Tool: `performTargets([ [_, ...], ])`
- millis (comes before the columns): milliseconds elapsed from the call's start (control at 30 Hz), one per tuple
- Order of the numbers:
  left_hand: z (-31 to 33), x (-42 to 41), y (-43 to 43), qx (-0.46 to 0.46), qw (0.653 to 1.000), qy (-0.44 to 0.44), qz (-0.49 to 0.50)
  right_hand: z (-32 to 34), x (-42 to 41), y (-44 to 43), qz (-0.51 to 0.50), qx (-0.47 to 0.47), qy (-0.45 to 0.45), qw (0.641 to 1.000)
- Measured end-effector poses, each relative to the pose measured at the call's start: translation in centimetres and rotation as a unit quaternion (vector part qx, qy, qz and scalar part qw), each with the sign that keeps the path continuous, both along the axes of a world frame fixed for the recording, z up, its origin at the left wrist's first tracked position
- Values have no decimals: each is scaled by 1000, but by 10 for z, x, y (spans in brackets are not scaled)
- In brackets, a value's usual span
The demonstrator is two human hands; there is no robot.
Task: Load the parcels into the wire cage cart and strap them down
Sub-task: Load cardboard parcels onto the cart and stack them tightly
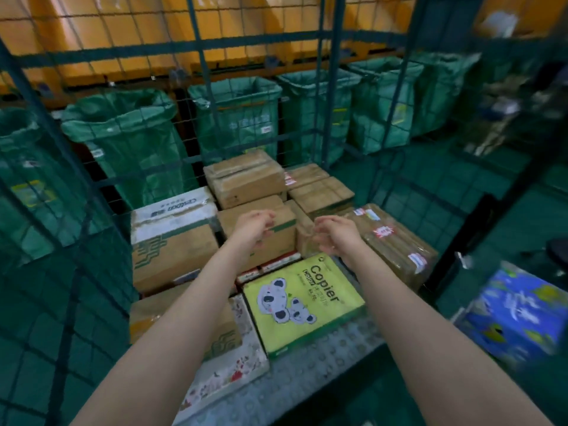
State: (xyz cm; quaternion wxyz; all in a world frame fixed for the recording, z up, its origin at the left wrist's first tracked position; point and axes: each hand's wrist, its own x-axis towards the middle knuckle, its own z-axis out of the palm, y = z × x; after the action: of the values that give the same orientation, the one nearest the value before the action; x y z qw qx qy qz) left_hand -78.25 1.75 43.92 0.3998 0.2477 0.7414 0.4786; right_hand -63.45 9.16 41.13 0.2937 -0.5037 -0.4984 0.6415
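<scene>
From the head camera, the inside of the wire cage cart (322, 38) is seen from above. Its studded metal floor (332, 352) is bare only at six o'clock. The rest is covered by parcels. A white-topped carton (172, 210) lies at nine o'clock, a tape-wrapped brown parcel (396, 241) at three o'clock, plain brown boxes (246, 176) at twelve o'clock, and a green copier-paper box (301, 299) just below centre.

Both arms are stretched forward over the load. The left hand (253, 224) and the right hand (336, 232) are seen near each other above a central brown carton (276, 241). Both are loosely half-curled, and nothing is gripped in either.

Loading is judged to be the step in hand, with a parcel just set or being nudged into place. No strap can be seen. A blue printed box (519, 315) is blurred at four o'clock, outside the cage. It is probably next to be fetched, which calls for a two-handed lift onto the bare floor or the stack.
</scene>
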Motion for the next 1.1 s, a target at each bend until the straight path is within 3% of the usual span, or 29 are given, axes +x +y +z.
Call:
performTargets([
  [233,6,64,27,7,996,-13,-83,4,94,7,-135,-9,-6,991],
  [500,10,158,45,8,988,-10,-156,-6,178,-8,-204,-20,11,979],
  [1100,-5,412,44,0,922,-32,-385,-10,428,-87,-400,-19,22,916],
])
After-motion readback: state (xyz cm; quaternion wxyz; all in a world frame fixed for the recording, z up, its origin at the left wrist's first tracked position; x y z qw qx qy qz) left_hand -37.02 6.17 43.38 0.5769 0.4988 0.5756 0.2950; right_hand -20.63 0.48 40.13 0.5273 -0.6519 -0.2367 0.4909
